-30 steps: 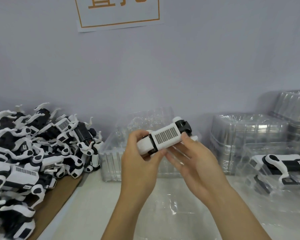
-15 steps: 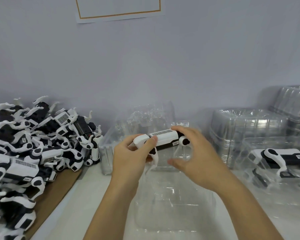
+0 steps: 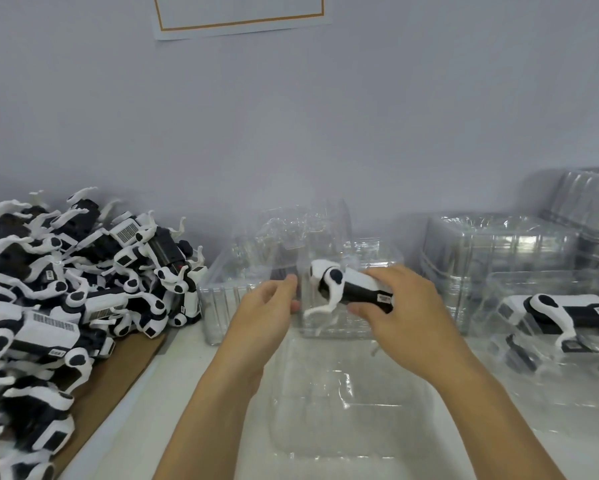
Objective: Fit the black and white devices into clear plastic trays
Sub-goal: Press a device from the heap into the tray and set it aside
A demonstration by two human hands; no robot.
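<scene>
A black and white device (image 3: 343,287) shaped like a small four-legged robot hangs above the table's middle. My right hand (image 3: 400,304) grips its rear end, thumb below and fingers over the top. One white leg dangles from its front. My left hand (image 3: 267,308) is just left of the device, fingers loosely curled, holding nothing. Below both hands lies an empty clear plastic tray (image 3: 346,403). Another clear tray (image 3: 499,341) on the right holds a second device (image 3: 568,311).
A large pile of black and white devices (image 3: 66,289) fills the left side on brown cardboard (image 3: 114,368). Stacks of clear trays stand behind the hands (image 3: 246,282) and at the back right (image 3: 499,251). A wall with a paper sign (image 3: 239,15) rises behind.
My left hand has let go of the device, which now sits in my right hand alone. The device has turned and shifted slightly right, one leg now hanging down.
</scene>
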